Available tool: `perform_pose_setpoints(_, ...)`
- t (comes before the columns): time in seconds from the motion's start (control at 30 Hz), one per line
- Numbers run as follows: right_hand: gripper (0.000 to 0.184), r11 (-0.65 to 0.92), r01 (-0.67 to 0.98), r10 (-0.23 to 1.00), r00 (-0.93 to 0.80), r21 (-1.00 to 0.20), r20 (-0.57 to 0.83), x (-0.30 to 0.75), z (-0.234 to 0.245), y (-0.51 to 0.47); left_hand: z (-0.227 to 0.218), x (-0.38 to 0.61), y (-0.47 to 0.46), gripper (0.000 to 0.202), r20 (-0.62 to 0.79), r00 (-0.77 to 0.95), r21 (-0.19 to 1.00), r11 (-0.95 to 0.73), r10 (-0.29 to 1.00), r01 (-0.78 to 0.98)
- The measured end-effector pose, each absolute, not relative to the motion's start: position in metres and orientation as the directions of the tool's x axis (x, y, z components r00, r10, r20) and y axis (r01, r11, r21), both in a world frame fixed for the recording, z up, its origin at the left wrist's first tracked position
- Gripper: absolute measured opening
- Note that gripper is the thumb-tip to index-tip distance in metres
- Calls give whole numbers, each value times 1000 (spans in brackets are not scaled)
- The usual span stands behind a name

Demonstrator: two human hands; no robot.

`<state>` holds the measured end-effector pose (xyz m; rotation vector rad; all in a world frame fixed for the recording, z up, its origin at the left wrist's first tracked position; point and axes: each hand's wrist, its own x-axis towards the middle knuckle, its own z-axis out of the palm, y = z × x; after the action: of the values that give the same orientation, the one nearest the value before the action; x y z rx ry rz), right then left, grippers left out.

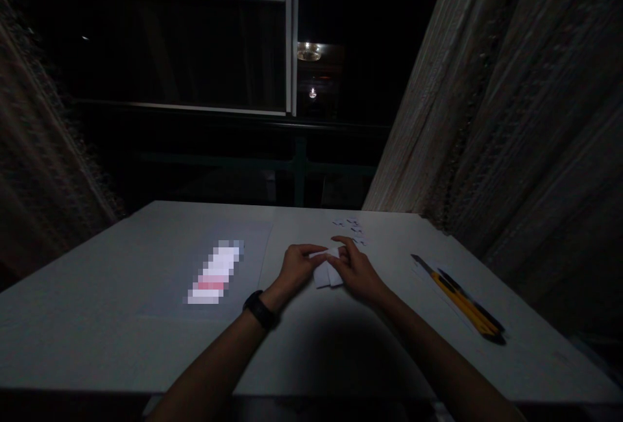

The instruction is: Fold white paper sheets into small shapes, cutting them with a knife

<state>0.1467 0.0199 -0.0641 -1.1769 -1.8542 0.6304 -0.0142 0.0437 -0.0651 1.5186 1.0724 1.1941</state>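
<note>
Both hands hold a small folded piece of white paper [327,275] over the middle of the table. My left hand [298,267], with a dark watch on its wrist, pinches the paper's upper left side. On the other side, my right hand [356,269] grips it with the thumb on top and the index finger raised a little. A crease or slit runs down the paper's lower part. Just beyond the right hand lie several small white paper pieces [353,223] with dark marks.
A yellow box cutter [457,298] and a dark pen [472,302] lie at the right on a pale strip of paper. To the left, a blurred-out bright rectangle [217,274] sits on a sheet. Curtains [413,97] and a dark window stand behind the white table [87,331].
</note>
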Motion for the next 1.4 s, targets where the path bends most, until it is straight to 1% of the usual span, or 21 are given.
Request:
perform_pose_setpoints(0.1,47,344,329,934,-221,-879,282,146,-71,24,-63,-14,43,27,200,112,977,-207,973,56)
perform_pose_setpoints(0.2,48,264,205,951,-219,-943,219,144,-78,27,-64,-14,44,30,195,91,980,-197,977,18)
perform_pose_setpoints(0.23,49,251,200,956,-206,-947,210,144,-79,27,-65,-14,45,31,192,89,981,-195,977,19)
perform_pose_setpoints(0.3,52,251,242,962,-170,-937,214,142,-80,27,-67,-14,46,32,186,87,981,-190,979,45)
perform_pose_setpoints(0.43,55,327,405,945,-136,-854,298,141,-78,22,-70,-15,47,33,183,97,978,-191,978,80)
perform_pose_setpoints(0.57,50,403,575,903,-121,-712,413,140,-77,17,-70,-14,46,31,181,76,980,-186,981,67)
perform_pose_setpoints(0.67,48,436,656,868,-124,-616,482,139,-77,16,-70,-12,45,31,174,70,984,-177,982,32)
perform_pose_setpoints(0.87,44,525,692,785,-169,-496,596,136,-85,15,-71,-10,44,27,202,71,976,-207,977,61)
perform_pose_setpoints(1.03,45,525,740,773,-207,-421,600,136,-90,17,-67,-11,42,25,224,97,972,-229,970,52)
perform_pose_setpoints(1.27,45,532,762,760,-237,-370,605,137,-87,16,-64,-11,39,25,222,94,973,-227,971,49)
perform_pose_setpoints(1.4,44,560,763,708,-237,-324,665,138,-88,17,-62,-11,37,24,240,84,969,-244,967,40)
